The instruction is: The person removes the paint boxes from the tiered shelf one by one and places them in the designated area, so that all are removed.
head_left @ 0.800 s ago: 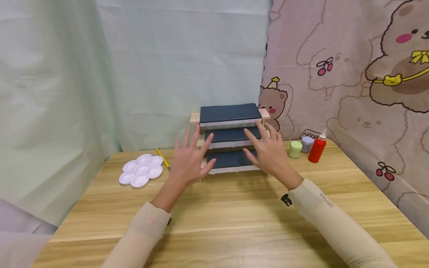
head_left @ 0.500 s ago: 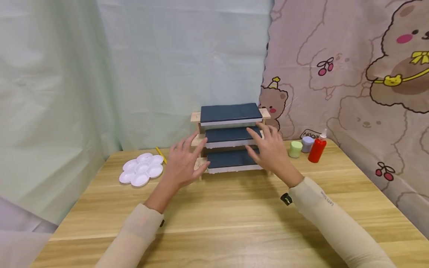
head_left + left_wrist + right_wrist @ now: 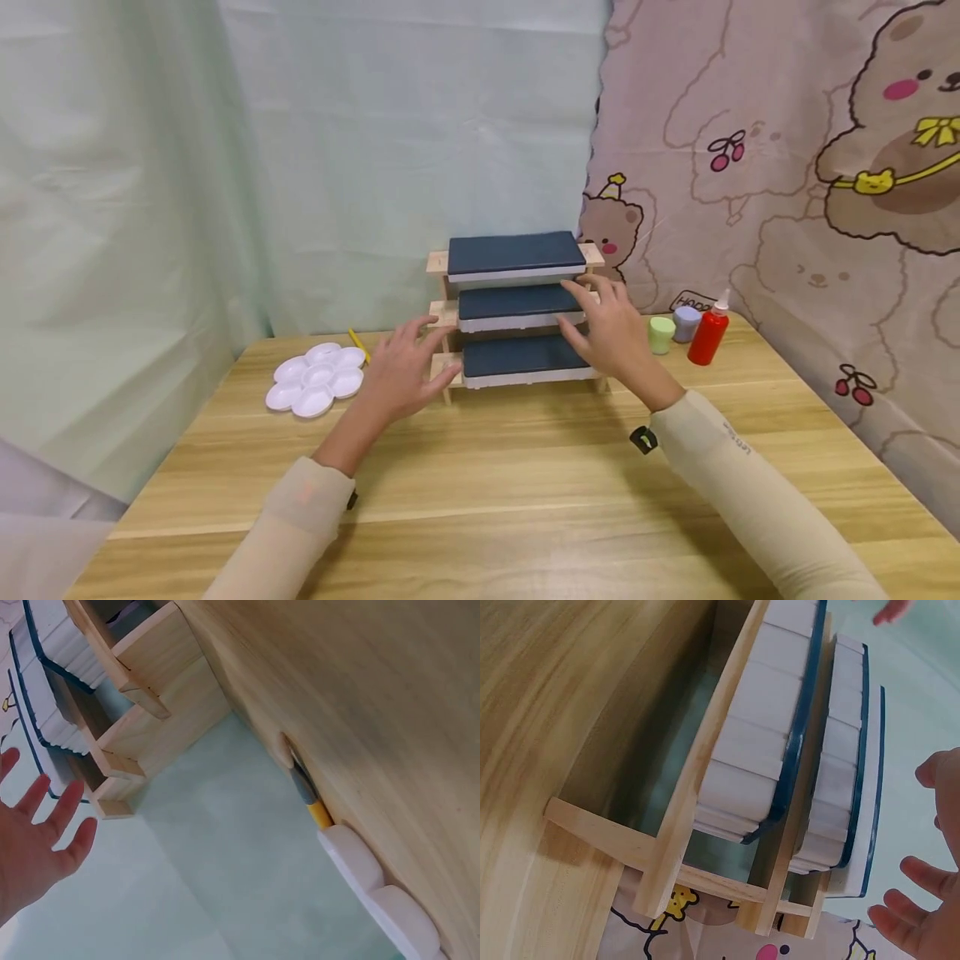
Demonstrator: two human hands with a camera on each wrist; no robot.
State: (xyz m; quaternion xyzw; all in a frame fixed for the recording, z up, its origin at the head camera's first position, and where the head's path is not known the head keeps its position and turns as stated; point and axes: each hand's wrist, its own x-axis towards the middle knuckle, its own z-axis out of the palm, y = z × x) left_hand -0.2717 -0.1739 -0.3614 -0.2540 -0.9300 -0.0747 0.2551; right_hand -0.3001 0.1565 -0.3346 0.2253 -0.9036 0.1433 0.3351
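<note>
Over the table [image 3: 525, 500], our left hand [image 3: 397, 372] and right hand [image 3: 613, 333] are relaxed, fingers parted and slightly bent, holding nothing. Left of our left hand lies a flower-shaped palette [image 3: 317, 380], which we should avoid brushing. Between and just past our hands stands the wooden rack [image 3: 444, 314], bearing three dark-topped white boxes [image 3: 516, 302], one per tier. Were we to grip one, we'd judge even pressure at both short ends best, keeping it level. To the right, the red bottle [image 3: 708, 337] stands upright, well apart.
</note>
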